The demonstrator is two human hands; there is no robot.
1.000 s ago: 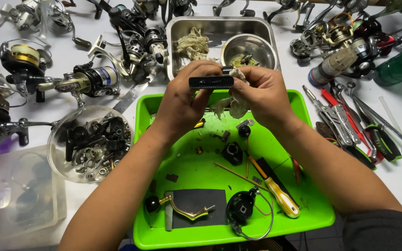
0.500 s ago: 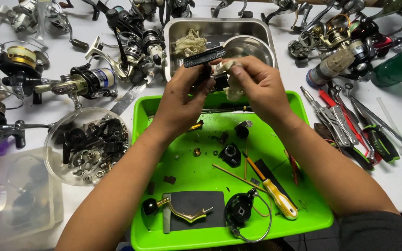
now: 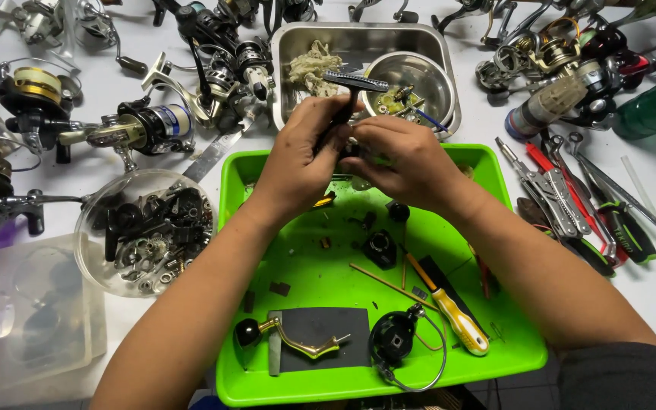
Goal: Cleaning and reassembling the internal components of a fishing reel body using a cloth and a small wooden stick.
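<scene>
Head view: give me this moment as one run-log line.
left hand: grips black brush | right hand: holds small part, mostly hidden | both above green tray | steel pan behind

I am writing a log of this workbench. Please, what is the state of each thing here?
Left hand: gripping a dark T-shaped tool.
Right hand: closed around a small part, mostly hidden.
Green tray: holding loose reel parts.
Yellow-handled screwdriver: lying flat in tray.
Glass bowl: full of dark parts.
</scene>
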